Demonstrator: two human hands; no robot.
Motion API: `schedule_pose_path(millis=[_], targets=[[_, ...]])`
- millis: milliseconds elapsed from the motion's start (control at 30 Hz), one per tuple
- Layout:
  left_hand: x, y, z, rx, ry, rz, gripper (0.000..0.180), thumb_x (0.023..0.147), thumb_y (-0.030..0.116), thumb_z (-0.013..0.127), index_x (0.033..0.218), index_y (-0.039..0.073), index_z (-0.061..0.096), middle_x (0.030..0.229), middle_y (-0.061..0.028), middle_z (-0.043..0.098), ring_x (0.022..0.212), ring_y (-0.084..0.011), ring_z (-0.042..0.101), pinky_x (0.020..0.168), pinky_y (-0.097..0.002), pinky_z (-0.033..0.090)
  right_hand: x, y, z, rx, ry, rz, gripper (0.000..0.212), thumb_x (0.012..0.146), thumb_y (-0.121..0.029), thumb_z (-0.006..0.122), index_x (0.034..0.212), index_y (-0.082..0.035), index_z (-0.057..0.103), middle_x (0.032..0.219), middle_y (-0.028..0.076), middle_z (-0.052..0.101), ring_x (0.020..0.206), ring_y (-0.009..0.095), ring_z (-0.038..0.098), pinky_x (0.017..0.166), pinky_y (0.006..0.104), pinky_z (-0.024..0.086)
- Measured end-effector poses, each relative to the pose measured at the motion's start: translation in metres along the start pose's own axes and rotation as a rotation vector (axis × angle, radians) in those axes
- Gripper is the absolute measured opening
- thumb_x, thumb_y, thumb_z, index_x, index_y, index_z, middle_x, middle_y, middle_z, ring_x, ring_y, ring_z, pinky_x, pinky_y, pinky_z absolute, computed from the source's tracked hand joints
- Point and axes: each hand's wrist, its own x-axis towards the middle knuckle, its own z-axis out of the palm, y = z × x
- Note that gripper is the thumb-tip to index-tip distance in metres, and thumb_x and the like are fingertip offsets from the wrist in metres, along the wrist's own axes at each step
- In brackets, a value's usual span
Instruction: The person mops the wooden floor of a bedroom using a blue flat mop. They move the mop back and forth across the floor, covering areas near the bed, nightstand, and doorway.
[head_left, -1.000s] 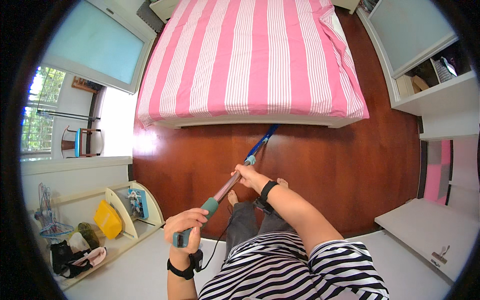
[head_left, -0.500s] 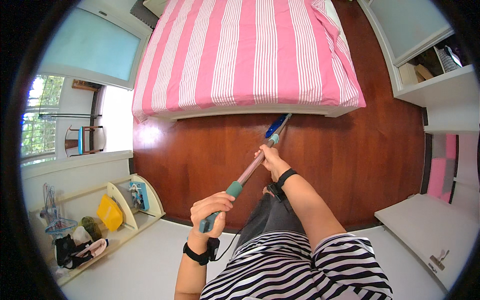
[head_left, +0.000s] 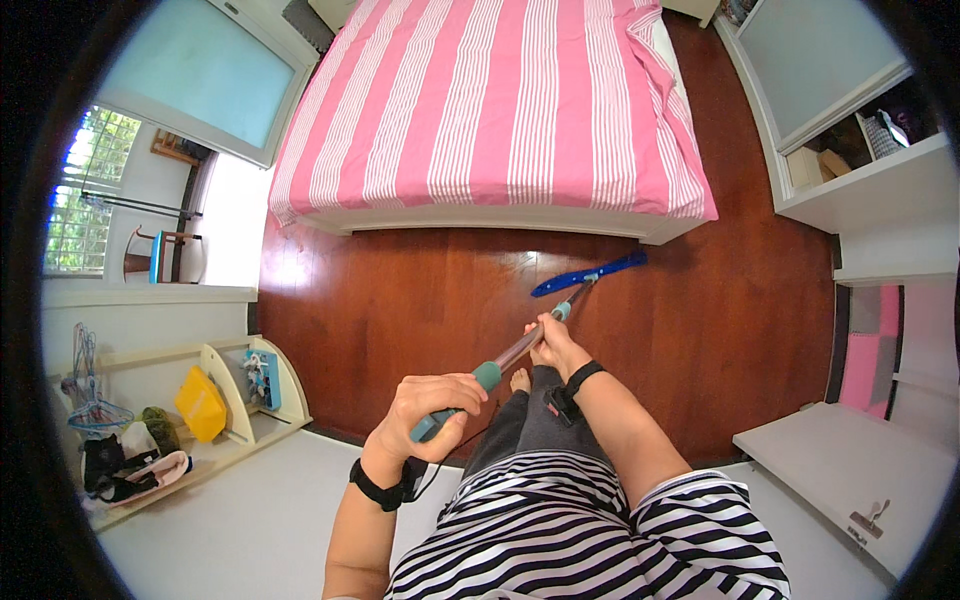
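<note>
A flat mop point(head_left: 520, 347) slants across the middle of the view, its blue head point(head_left: 603, 271) lying on the floor just in front of the bed's foot end. My left hand point(head_left: 428, 405) is wrapped round the grey-green grip at the top of the pole. Farther down, close to the pale green joint, my right hand point(head_left: 557, 343) has its fingers closed about the pole. The whole head shows beyond the bed frame's edge.
The bed point(head_left: 495, 110) with pink and white stripes stands ahead over the reddish wooden floor point(head_left: 400, 320). At left is a cream shelf point(head_left: 285, 400) with a yellow container point(head_left: 201, 404). A white cabinet point(head_left: 850, 470) juts in at right. My bare foot point(head_left: 520, 381) shows below the pole.
The blue mop head, partly under the bed before, has come out toward me and turned crosswise. Both hands keep hold of the pole and have shifted slightly right.
</note>
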Motion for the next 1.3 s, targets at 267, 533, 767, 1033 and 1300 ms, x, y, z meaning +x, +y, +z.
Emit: schedule_pose_path(millis=[267, 533, 767, 1033, 1300], targets=[[-0.011, 0.006, 0.007, -0.068, -0.099, -0.007, 0.009, 0.070, -0.001, 0.056, 0.076, -0.002, 0.063, 0.075, -0.0142, 0.066, 0.076, -0.0295, 0.069, 0.079, -0.0373, 0.056, -0.016, 0.013, -0.049, 0.037, -0.039, 0.082, 0.017, 0.095, -0.016, 0.048, 0.101, -0.001, 0.044, 0.088, 0.011, 0.057, 0.081, 0.025, 0.064, 0.067, 0.0376, 0.059], [-0.027, 0.040, 0.019, 0.005, 0.100, -0.040, 0.019, 0.071, -0.007, 0.051, 0.081, -0.004, 0.068, 0.082, -0.0152, 0.071, 0.086, -0.0303, 0.072, 0.088, -0.0417, 0.055, -0.038, 0.002, -0.023, -0.144, -0.024, 0.003, 0.020, 0.095, -0.012, 0.051, 0.107, 0.003, 0.045, 0.102, 0.017, 0.058, 0.092, 0.029, 0.062, 0.077, 0.0401, 0.059], [0.002, 0.086, 0.076, 0.309, 0.133, -0.023, 0.014, 0.071, -0.006, 0.060, 0.082, -0.002, 0.068, 0.080, -0.0152, 0.069, 0.085, -0.0304, 0.072, 0.082, -0.0379, 0.057, -0.054, -0.018, 0.012, -0.251, -0.247, 0.064, 0.016, 0.096, -0.018, 0.054, 0.101, -0.003, 0.053, 0.080, 0.011, 0.063, 0.075, 0.024, 0.065, 0.070, 0.0391, 0.059], [0.107, 0.068, 0.189, 0.511, 0.004, -0.053, 0.017, 0.067, -0.004, 0.063, 0.084, 0.001, 0.065, 0.077, -0.0130, 0.067, 0.082, -0.0306, 0.071, 0.074, -0.0374, 0.058, -0.039, -0.097, -0.033, -0.435, -0.318, 0.094, 0.014, 0.095, -0.018, 0.055, 0.092, -0.004, 0.059, 0.079, 0.008, 0.067, 0.073, 0.020, 0.066, 0.065, 0.0341, 0.056], [0.147, 0.100, 0.227, 0.364, -0.063, -0.046, 0.019, 0.062, -0.005, 0.061, 0.079, 0.001, 0.065, 0.075, -0.0121, 0.067, 0.079, -0.0302, 0.071, 0.078, -0.0409, 0.059, -0.077, -0.152, -0.110, -0.342, -0.302, 0.169, 0.015, 0.096, -0.017, 0.053, 0.097, -0.003, 0.053, 0.092, 0.010, 0.065, 0.082, 0.021, 0.067, 0.069, 0.0387, 0.058]])
